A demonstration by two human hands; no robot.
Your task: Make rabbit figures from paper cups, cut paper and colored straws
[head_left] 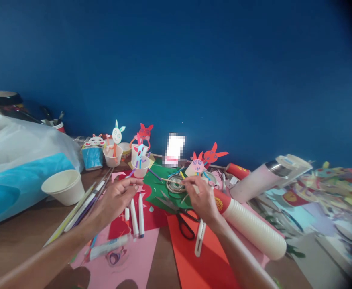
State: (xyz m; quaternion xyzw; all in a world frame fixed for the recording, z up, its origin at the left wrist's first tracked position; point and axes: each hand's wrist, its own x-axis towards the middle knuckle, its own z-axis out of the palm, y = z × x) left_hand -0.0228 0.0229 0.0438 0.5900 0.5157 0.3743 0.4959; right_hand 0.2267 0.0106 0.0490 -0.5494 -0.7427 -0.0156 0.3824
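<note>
My right hand (200,196) pinches the end of a thin pale stick (171,181), which points left over a coil of wire (176,184). My left hand (123,194) hovers above red paper (156,216), its fingers stretched to the right and nothing visible in them. Close to the right hand lie black-handled scissors (184,224), half open, and a white cutter knife (200,239). Several white markers (141,216) rest below the left hand. Just beyond it, a small paper cup (141,167) carries a paper animal figure with purple pipe-cleaner limbs.
More cups bear paper faces, including a white rabbit (116,136) and a red one (213,155). A stack of paper cups (254,228) and a bottle (251,184) lie right. A plastic bag (28,148) and an upright cup (64,188) stand left. Behind rises a blue wall (176,72).
</note>
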